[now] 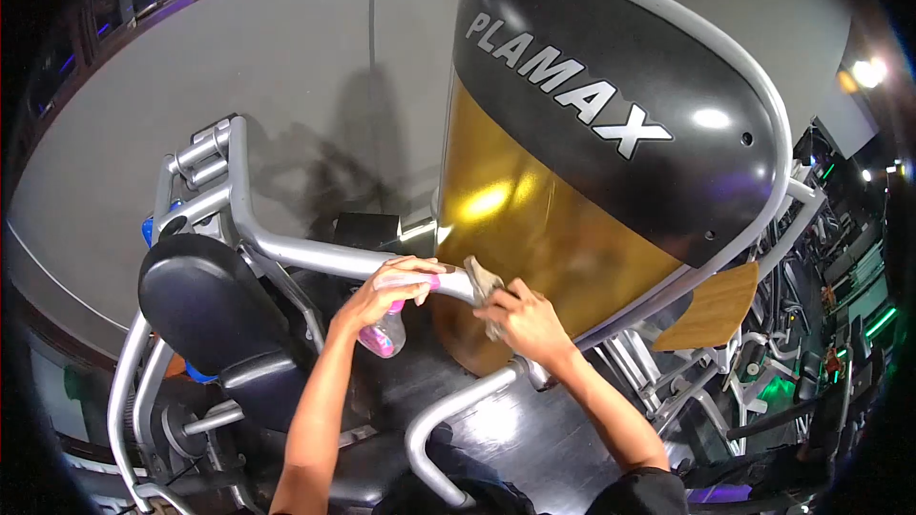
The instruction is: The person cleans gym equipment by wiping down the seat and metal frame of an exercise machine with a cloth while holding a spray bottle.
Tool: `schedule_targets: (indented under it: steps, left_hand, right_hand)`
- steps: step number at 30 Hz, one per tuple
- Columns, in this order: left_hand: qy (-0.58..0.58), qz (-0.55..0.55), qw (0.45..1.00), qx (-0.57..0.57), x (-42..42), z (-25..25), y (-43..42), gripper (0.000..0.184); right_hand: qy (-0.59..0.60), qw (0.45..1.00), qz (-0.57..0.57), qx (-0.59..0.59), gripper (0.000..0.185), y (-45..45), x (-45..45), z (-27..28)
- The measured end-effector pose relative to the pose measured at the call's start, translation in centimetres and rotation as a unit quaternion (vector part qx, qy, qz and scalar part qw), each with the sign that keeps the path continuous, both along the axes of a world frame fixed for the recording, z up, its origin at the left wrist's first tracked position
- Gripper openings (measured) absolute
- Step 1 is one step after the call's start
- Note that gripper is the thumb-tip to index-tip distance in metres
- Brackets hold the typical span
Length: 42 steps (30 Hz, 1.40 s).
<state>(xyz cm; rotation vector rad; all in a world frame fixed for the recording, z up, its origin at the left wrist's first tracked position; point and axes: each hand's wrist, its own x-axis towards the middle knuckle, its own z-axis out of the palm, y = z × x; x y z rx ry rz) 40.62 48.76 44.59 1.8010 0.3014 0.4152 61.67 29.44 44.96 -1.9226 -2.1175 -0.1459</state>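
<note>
My left hand (367,303) is closed around a spray bottle (385,338) with a pink and white head and a clear body holding some pink liquid. It is held right by a silver frame tube (310,255) of a gym machine; whether the fingers also touch the tube, I cannot tell. A crumpled greyish-beige cloth (485,278) is gripped in my right hand (530,326), pressed against the tube's right end. Part of the cloth is hidden behind my fingers.
Just beyond my hands stands a tall gold and black machine housing (534,200) marked PLAMAX. A black padded seat back (215,300) is at the left. A bent silver bar (434,429) rises close in front of me. More gym machines fill the right side.
</note>
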Motion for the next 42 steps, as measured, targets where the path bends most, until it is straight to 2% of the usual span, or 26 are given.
schedule_targets:
  steps: [2, 3, 7, 11, 16, 19, 22, 23, 26, 28, 29, 30, 32, 34, 36, 37, 38, 40, 42]
  left_hand:
    - [-0.061, -0.026, 0.998, -0.019, -0.8, -0.9, 1.6, 0.029]
    - [-0.073, -0.038, 0.997, 0.011, -1.1, -0.5, 2.1, 0.035]
    - [0.032, 0.034, 0.994, 0.1, -2.7, 0.2, 3.0, 0.038]
    - [0.043, 0.048, 0.985, 0.158, -3.1, -0.6, 3.2, 0.046]
    - [0.027, 0.007, 0.994, 0.108, -3.4, -0.8, 4.2, 0.043]
    - [0.023, 0.015, 0.995, 0.099, -3.6, -1.1, 4.1, 0.044]
    - [0.011, -0.009, 0.995, 0.099, -3.6, -0.8, 4.3, 0.043]
    - [0.007, -0.014, 0.995, 0.102, -3.7, -0.9, 4.5, 0.042]
    - [0.004, -0.006, 0.995, 0.101, -3.9, -0.9, 4.2, 0.038]
    - [0.003, -0.009, 0.994, 0.105, -3.9, -1.5, 4.5, 0.035]
    - [-0.002, -0.006, 0.996, 0.094, -3.9, -1.7, 4.7, 0.032]
    - [-0.004, -0.007, 0.996, 0.094, -3.9, -1.7, 4.7, 0.032]
    - [0.0, 0.006, 0.994, 0.111, -3.8, -1.9, 4.5, 0.029]
    - [0.01, 0.012, 0.991, 0.131, -3.7, -1.7, 4.1, 0.027]
    - [0.006, 0.033, 0.992, 0.123, -3.6, -1.7, 3.6, 0.028]
    - [0.005, 0.034, 0.992, 0.125, -3.6, -1.8, 3.7, 0.028]
    - [0.006, 0.028, 0.991, 0.129, -3.6, -2.0, 3.8, 0.028]
    - [0.007, 0.022, 0.991, 0.135, -3.6, -2.1, 4.1, 0.027]
    - [-0.003, 0.015, 0.991, 0.133, -3.6, -2.2, 4.2, 0.027]
  right_hand:
    - [-0.121, 0.99, 0.067, -0.03, 0.028, -1.5, 0.2, 0.0]
    - [-0.127, 0.988, 0.08, -0.018, 0.023, -1.7, 0.0, 0.0]
    - [-0.186, 0.974, 0.117, -0.052, 0.013, 0.7, -1.2, -0.6]
    - [-0.191, 0.974, 0.117, 0.022, 0.013, 4.6, -3.0, -2.5]
    - [-0.223, 0.971, 0.062, 0.065, 0.014, 4.9, -5.1, -3.6]
    - [-0.271, 0.959, 0.008, -0.084, 0.017, 3.3, -5.5, -3.2]
    - [-0.29, 0.944, -0.066, -0.146, 0.016, 1.7, -7.0, -2.2]
    - [-0.275, 0.933, -0.088, -0.217, 0.017, 1.9, -7.4, -1.7]
    - [-0.236, 0.93, -0.109, -0.259, 0.019, 1.4, -7.1, -0.4]
    - [-0.222, 0.922, -0.088, -0.304, 0.022, 1.5, -5.4, 3.6]
    - [-0.065, 0.947, -0.084, -0.302, 0.024, 1.4, -4.0, 4.9]
    - [0.092, 0.949, -0.077, -0.293, 0.027, 0.9, -3.0, 5.5]
    - [0.168, 0.983, -0.05, -0.057, 0.029, -0.4, -0.9, 3.7]
    - [0.32, 0.939, -0.13, 0.015, 0.031, -0.4, -0.7, 4.0]
    - [0.329, 0.918, -0.212, 0.059, 0.031, -0.2, -1.2, 3.6]
    - [0.274, 0.931, -0.222, 0.093, 0.031, 0.0, -0.8, 2.2]
    - [0.273, 0.931, -0.221, 0.095, 0.031, 0.2, -0.6, 0.9]
    - [0.18, 0.924, -0.334, -0.039, 0.031, 0.9, -0.5, -0.3]
    - [0.156, 0.919, -0.358, -0.054, 0.032, 2.0, 0.1, -0.7]
